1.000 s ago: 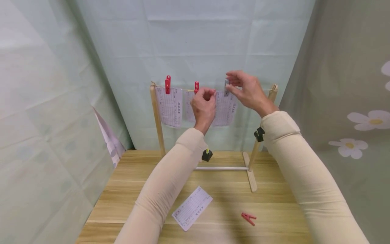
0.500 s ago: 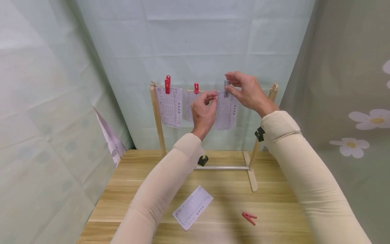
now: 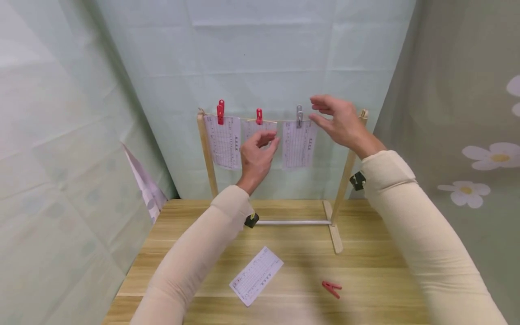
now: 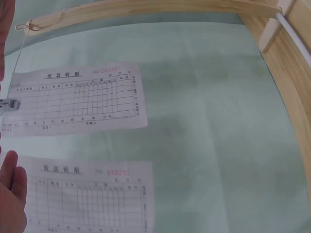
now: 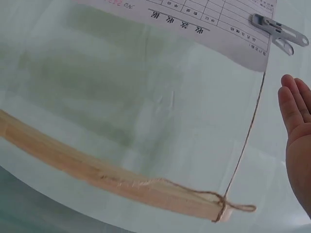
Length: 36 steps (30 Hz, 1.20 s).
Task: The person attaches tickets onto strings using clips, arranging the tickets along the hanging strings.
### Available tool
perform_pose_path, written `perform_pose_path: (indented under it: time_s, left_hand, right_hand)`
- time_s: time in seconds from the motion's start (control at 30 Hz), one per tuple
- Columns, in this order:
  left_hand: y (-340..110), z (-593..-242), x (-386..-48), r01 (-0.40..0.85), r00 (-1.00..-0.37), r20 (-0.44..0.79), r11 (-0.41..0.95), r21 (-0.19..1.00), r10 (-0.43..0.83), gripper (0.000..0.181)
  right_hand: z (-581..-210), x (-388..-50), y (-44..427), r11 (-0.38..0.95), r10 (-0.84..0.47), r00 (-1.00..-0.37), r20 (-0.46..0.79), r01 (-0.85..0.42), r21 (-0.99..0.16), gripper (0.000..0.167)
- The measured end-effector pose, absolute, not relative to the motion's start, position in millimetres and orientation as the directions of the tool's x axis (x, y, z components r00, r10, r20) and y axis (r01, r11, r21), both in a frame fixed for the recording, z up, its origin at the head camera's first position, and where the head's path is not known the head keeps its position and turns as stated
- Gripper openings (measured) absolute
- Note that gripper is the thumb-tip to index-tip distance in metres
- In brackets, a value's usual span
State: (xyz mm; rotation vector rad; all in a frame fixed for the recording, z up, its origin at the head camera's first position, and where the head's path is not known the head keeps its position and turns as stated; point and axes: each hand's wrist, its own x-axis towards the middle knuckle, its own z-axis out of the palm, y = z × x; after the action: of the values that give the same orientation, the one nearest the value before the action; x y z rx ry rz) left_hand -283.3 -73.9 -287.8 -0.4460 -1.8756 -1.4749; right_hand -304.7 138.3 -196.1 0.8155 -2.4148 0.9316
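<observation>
Three printed receipt slips hang from a string on a wooden frame. A grey clothespin clips the right-hand slip; red clothespins hold the middle slip and the left slip. My right hand is just right of the grey clothespin, fingers apart and holding nothing. In front of the middle slip, partly covering it, is my left hand, its fingers loosely bent with nothing between them. In the right wrist view the grey clothespin grips slip and string, apart from my fingers.
A loose receipt slip lies on the wooden table, with a red clothespin to its right. The frame's right post and foot stand near my right forearm. Curtains surround the table.
My right hand has let go of the grey clothespin and moved right. My left hand has come away from the right-hand slip, moving left and down. The grey clothespin stays on the string.
</observation>
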Motion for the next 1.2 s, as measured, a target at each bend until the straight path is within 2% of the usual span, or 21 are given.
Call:
perform_pose_path:
  time_s: [0.3,0.63,0.97,1.2]
  left_hand:
    - [-84.5,-293.5,-280.9,0.679,-0.681,0.726,0.291,0.674,-0.095,0.021]
    - [-96.2,-301.4,-277.2,0.668,-0.701,0.709,0.283,0.688,-0.070,0.019]
    - [-107.8,-310.5,-273.1,0.622,-0.751,0.657,0.271,0.735,-0.060,0.021]
    - [-120.2,-317.6,-269.0,0.609,-0.759,0.650,0.316,0.728,-0.034,0.023]
  right_hand:
    - [-200.2,-296.0,147.0,0.578,-0.371,-0.716,0.592,-0.677,-0.457,0.042]
    - [-212.8,-279.8,160.2,0.586,-0.378,-0.717,0.585,-0.675,-0.448,0.040]
    - [-233.9,-266.5,176.9,0.591,-0.380,-0.701,0.603,-0.686,-0.425,0.041]
    - [-251.5,-258.3,192.9,0.616,-0.378,-0.725,0.576,-0.661,-0.428,0.042]
